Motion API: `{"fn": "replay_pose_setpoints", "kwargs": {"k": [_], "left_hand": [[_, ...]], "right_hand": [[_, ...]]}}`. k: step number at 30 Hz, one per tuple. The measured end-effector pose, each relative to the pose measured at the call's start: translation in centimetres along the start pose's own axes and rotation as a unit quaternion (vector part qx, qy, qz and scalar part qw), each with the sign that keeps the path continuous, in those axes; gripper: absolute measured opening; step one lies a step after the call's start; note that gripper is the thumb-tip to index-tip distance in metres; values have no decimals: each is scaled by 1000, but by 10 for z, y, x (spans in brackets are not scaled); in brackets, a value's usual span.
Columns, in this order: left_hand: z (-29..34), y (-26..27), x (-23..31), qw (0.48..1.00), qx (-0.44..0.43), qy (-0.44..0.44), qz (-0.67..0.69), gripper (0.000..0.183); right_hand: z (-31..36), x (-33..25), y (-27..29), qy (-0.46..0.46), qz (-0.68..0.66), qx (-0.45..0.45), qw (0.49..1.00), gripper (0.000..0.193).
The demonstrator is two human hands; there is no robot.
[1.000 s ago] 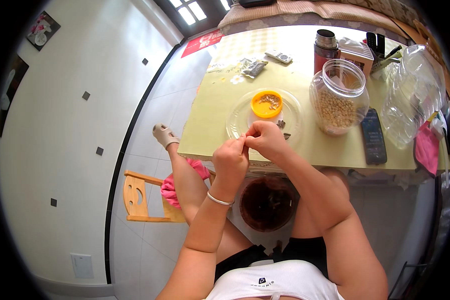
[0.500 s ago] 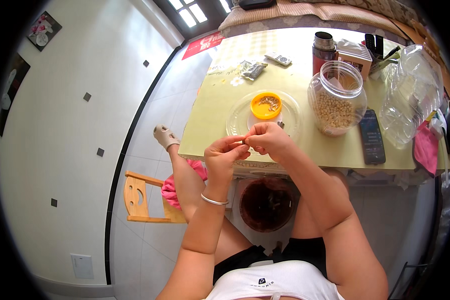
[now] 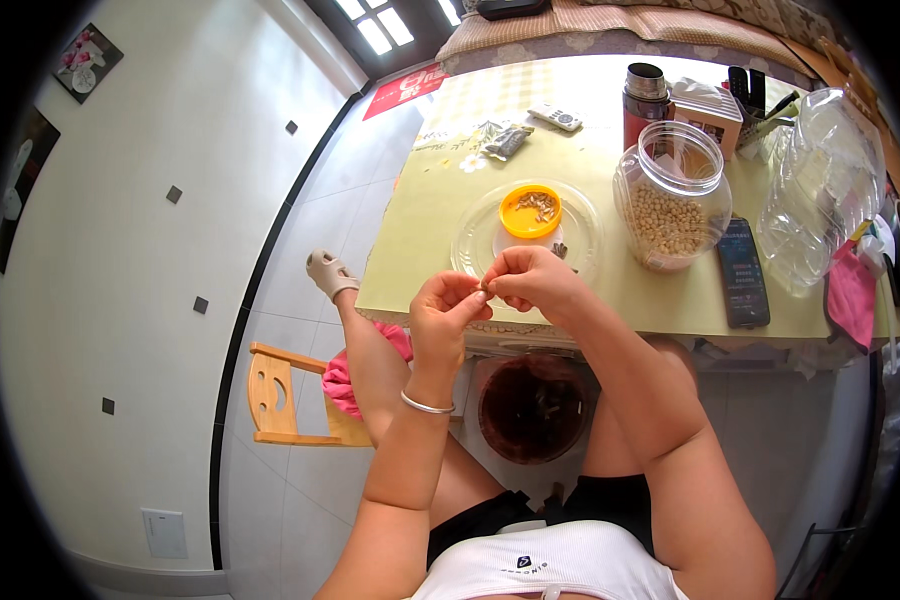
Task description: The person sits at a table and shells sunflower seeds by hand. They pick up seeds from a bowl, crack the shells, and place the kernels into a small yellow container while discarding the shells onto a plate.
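1. Head view, hands: left hand [image 3: 448, 312] and right hand [image 3: 532, 282] are meeting fingertip to fingertip over the near edge of the desk [image 3: 420, 230], both grips pinching one small seed [image 3: 486, 287]. A moment earlier the hands were sitting slightly lower and closer together; they are now drawing up toward the plate, probably mid-shelling.
2. Head view, surroundings: a clear plate [image 3: 580, 240] is carrying an orange lid [image 3: 530, 212] with husks; a jar [image 3: 672, 200] of pale kernels is standing beside a phone [image 3: 743, 272]. A dark bowl [image 3: 532, 408] is resting between the knees.

Phone [image 3: 743, 272] – thermos [image 3: 644, 98] – remote [image 3: 555, 118]
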State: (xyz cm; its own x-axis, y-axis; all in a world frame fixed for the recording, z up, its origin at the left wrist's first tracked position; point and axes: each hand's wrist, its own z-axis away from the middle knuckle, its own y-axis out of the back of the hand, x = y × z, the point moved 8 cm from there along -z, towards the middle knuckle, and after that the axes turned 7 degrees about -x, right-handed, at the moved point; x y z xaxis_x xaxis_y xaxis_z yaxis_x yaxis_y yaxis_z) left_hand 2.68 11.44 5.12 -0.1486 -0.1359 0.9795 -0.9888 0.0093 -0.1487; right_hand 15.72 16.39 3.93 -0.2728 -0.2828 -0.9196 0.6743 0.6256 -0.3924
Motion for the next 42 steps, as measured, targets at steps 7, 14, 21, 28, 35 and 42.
{"fn": "replay_pose_setpoints", "kwargs": {"k": [7,14,21,28,35,42], "left_hand": [[8,-7,19,989,35,-47,-137,15],[20,-10,29,961,46,-102,-254,12],[54,-14,10,967,-101,46,-230,6],[69,-24,-12,868,-349,135,-326,6],[-48,-16,20,959,-88,33,-268,5],[-119,-38,29,924,-4,-74,-374,10]], "right_hand": [[-1,0,-3,8,26,-4,1000,8],[1,0,-4,19,86,12,996,10],[24,-24,-24,15,343,-115,932,7],[41,-1,-47,-90,459,-281,838,12],[18,-39,39,57,204,104,972,11],[19,-35,85,90,62,195,975,10]]}}
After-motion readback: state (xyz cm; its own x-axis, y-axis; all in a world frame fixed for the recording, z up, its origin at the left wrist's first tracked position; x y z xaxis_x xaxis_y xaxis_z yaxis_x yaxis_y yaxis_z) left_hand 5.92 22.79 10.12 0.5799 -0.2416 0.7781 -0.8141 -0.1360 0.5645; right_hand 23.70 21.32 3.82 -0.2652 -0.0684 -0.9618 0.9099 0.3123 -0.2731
